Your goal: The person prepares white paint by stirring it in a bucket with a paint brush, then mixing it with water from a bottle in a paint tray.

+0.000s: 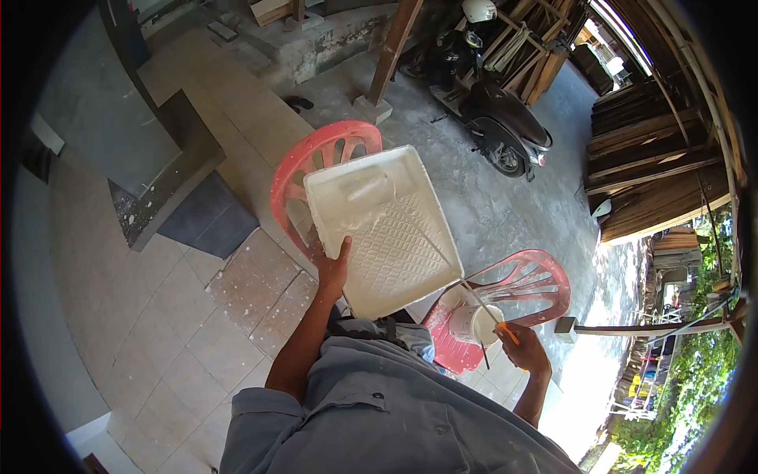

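Note:
My left hand [333,268] grips the near left edge of a paint tray [395,265], thumb over the rim. Cream-white paint coats the tray and its raised diamond grid. In my right hand [523,347] is the orange handle of a paint roller [483,304], fingers wrapped round it. Its long thin rod crosses the tray towards the far end, where the paint-covered roller head lies in the well. Below the rod, a white paint bucket [464,322] stands on the seat of a red plastic chair [545,272]; a thin dark stick shows at its side.
Another red plastic chair [292,170] stands behind the tray. A parked motor scooter [497,118] and a wooden post [392,55] are farther off. Stacked planks [655,150] line the right side. At left stands a dark tiled pillar base [209,217], with paint-spattered floor tiles [257,276] nearby.

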A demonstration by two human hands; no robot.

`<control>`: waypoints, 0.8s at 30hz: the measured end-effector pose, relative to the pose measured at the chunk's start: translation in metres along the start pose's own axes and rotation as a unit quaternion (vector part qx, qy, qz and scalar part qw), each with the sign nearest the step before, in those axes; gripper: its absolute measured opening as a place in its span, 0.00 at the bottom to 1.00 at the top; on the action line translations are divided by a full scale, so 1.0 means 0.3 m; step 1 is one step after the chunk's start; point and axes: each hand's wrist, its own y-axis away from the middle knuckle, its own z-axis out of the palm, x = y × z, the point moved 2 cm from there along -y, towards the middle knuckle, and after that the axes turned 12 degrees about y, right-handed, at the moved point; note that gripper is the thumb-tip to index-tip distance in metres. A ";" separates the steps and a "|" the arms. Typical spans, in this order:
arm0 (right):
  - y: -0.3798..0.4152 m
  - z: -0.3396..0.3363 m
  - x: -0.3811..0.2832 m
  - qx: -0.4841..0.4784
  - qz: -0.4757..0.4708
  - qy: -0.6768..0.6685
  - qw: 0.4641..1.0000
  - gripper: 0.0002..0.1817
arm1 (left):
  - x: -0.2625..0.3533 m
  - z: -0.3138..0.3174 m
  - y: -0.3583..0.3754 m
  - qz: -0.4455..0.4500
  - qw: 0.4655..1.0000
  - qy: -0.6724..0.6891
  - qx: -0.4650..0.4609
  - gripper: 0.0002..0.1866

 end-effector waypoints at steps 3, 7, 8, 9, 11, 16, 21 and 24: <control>-0.005 0.046 -0.063 -0.052 0.025 -0.011 0.998 0.17 | -0.007 0.001 -0.002 0.005 1.000 0.000 -0.004 0.43; 0.003 0.049 0.008 -0.005 -0.040 -0.022 0.999 0.19 | -0.006 -0.001 -0.005 0.018 1.000 -0.009 0.006 0.42; 0.003 0.037 0.024 0.003 -0.034 -0.014 0.999 0.19 | -0.008 -0.003 -0.006 0.019 1.000 -0.011 0.007 0.42; 0.005 0.024 0.035 0.012 -0.029 -0.005 1.000 0.19 | -0.009 -0.005 -0.008 0.020 1.000 -0.013 0.007 0.42; 0.011 0.001 0.014 0.023 -0.012 0.002 1.000 0.18 | -0.003 0.000 -0.003 0.018 1.000 -0.011 0.001 0.42; 0.013 0.022 -0.072 -0.056 0.052 -0.027 0.997 0.17 | 0.006 0.005 0.003 0.003 1.000 -0.009 -0.004 0.44; 0.020 0.012 0.019 -0.015 0.000 -0.007 1.000 0.17 | -0.004 -0.005 0.002 -0.027 0.999 -0.033 0.004 0.46; 0.008 0.000 0.040 0.013 -0.022 0.005 1.000 0.18 | -0.014 -0.003 -0.007 -0.030 0.999 -0.011 -0.027 0.46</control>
